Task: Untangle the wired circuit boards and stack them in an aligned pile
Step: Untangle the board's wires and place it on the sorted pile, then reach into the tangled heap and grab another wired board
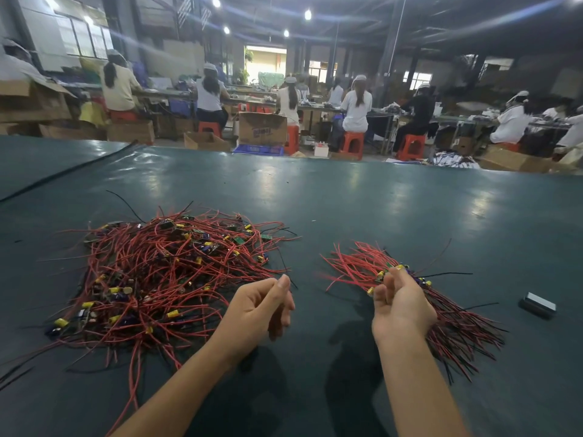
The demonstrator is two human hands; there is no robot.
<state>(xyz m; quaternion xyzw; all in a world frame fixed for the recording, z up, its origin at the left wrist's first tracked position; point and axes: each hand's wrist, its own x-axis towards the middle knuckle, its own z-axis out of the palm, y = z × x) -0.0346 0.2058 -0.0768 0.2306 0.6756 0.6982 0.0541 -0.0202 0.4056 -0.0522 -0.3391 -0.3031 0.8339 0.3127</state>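
While the tangled heap of wired circuit boards lies left on the green surface, the aligned pile lies right. The right hand sits over its boards, grip indeterminate. The left hand hovers between, loosely curled, empty.

Red wires, yellow caps, green boards in tangled heap. Aligned bundle red and black. Surface dark teal. Small block black, grey top. Stools orange.

Tangled pile left; right hand apparently gripping aligned bundle.
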